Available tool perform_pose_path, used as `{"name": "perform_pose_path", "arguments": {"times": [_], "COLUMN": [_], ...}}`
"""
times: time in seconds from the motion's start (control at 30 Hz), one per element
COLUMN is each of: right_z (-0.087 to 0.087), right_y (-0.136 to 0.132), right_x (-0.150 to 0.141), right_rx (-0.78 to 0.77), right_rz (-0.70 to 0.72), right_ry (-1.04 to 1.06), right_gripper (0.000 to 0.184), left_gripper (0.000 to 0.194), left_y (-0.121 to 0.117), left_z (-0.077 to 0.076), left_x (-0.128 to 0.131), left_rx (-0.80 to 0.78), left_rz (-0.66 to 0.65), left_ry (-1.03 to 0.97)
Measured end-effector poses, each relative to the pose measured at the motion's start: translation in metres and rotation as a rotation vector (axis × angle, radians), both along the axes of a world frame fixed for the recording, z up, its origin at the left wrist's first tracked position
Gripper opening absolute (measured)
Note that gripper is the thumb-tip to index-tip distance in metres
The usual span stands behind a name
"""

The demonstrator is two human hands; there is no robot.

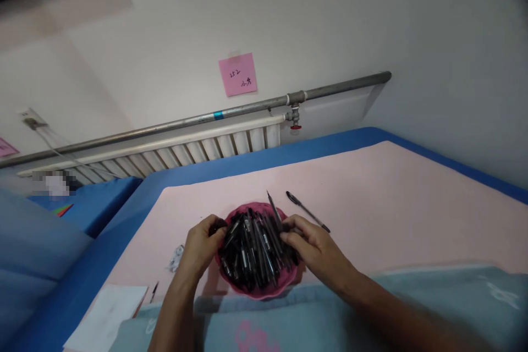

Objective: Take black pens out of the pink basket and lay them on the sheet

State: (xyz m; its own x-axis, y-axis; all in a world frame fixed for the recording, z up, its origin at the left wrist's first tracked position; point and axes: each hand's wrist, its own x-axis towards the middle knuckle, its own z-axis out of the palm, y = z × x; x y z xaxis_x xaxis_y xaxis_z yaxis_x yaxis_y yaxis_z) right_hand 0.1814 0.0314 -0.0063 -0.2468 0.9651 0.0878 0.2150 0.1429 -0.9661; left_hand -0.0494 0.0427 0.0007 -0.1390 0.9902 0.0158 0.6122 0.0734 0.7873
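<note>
- Scalloped, magenta, plastic-looking basket (264, 295) on pale-pink-covered counter (391, 203); heaped with slim black-and-clear pens (253, 247).
- Left hand (205, 239): at basket's 10 o'clock rim, fingers curled; grip partly hidden, cannot tell if pinching.
- Right hand (307, 237): 2 o'clock, pinching one slim dark pen (273, 203), tip toward 11.
- Loose black-capped clear pen (309, 213) just beyond.

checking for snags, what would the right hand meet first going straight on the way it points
Most likely the pens in the pink basket; the right hand seems to touch them, though depth is unclear.
</note>
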Motion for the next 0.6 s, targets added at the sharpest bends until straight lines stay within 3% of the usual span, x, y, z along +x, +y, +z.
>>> {"name": "perform_pose_path", "arguments": {"times": [0.17,0.33,0.47,0.6], "right_z": [0.0,0.0,0.001,0.001], "right_y": [0.0,0.0,0.0,0.0], "right_x": [0.0,0.0,-0.001,-0.002], "right_rx": [-0.016,-0.007,-0.011,0.002], "right_rz": [0.013,0.012,0.01,0.012], "right_ry": [0.003,0.01,0.026,0.034], "right_gripper": [0.008,0.007,0.007,0.007], "left_gripper": [0.015,0.023,0.027,0.019], "left_y": [-0.004,-0.011,-0.013,-0.011], "left_z": [0.008,0.015,0.016,0.013], "left_x": [0.002,0.009,0.016,0.02], "left_rx": [-0.029,0.008,0.006,0.013], "left_rz": [-0.118,-0.297,-0.317,-0.327], "left_ry": [0.066,0.353,0.565,0.654]}}
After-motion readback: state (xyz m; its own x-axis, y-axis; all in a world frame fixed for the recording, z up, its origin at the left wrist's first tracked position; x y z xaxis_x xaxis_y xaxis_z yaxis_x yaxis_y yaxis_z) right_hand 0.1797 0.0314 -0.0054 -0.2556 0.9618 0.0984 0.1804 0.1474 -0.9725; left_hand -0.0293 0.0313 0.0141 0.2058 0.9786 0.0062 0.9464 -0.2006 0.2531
